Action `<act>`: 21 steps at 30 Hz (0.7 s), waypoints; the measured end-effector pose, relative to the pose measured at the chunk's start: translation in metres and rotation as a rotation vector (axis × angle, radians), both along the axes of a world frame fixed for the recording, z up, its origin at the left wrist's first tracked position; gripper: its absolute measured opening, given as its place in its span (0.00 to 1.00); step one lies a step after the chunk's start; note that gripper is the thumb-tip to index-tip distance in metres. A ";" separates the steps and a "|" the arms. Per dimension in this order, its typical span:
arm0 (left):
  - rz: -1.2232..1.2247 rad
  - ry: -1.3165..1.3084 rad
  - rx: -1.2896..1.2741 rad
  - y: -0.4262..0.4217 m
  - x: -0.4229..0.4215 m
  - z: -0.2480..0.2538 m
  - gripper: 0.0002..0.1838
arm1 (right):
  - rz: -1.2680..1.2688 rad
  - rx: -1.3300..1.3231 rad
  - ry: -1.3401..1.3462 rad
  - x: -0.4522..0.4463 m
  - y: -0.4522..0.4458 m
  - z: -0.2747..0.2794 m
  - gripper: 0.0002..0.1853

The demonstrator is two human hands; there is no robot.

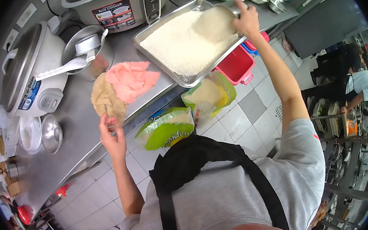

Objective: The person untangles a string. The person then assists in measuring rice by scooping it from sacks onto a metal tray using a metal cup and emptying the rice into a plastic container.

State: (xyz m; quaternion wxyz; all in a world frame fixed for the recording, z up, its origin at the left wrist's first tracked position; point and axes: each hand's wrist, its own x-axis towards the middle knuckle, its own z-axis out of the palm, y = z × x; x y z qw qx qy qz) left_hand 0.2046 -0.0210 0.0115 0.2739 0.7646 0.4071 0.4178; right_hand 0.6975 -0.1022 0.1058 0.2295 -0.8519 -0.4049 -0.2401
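My right hand (247, 19) grips a round metal container (230, 8) by its rim and tilts it over the far right end of a metal tray (142, 39). Pale grains, apparently rice (215, 24), are at its mouth, partly blurred. More white rice (177, 43) covers most of the tray. My left hand (113, 136) is at the counter's front edge, fingers curled together against the lower edge of a tan cloth (105, 95). Beside that cloth lies a crumpled pink cloth (133, 80).
Behind the tray stands a rice cooker (109, 12), with another cooker (35, 71) at left. A metal pot (71, 48) holds a white paddle (64, 67). Below the counter are green rice bags (166, 132) and a red bin (236, 66). People (360, 84) are at far right.
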 end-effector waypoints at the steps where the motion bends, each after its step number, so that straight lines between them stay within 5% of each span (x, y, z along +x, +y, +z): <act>1: -0.005 0.020 0.009 -0.001 0.000 0.000 0.24 | 0.022 -0.060 -0.169 -0.011 0.003 0.003 0.30; 8: -0.159 0.092 -0.010 0.001 0.044 -0.014 0.24 | 0.275 -0.125 -0.666 -0.008 0.011 0.024 0.31; 13: -0.327 -0.043 -0.246 0.001 0.115 -0.024 0.22 | 0.174 -0.046 -0.498 0.039 0.009 0.025 0.33; 15: -0.331 -0.041 -0.154 0.006 0.143 -0.028 0.20 | -0.059 0.111 -0.166 0.110 0.006 -0.007 0.31; 17: -0.281 -0.096 -0.147 0.021 0.163 -0.039 0.19 | -0.008 0.430 0.551 0.182 -0.006 -0.043 0.21; 19: -0.232 -0.140 -0.135 0.027 0.172 -0.053 0.18 | -0.309 0.629 1.423 0.208 -0.023 -0.064 0.20; 21: -0.217 -0.208 -0.113 0.028 0.172 -0.065 0.17 | -0.292 0.702 1.486 0.216 -0.025 -0.089 0.22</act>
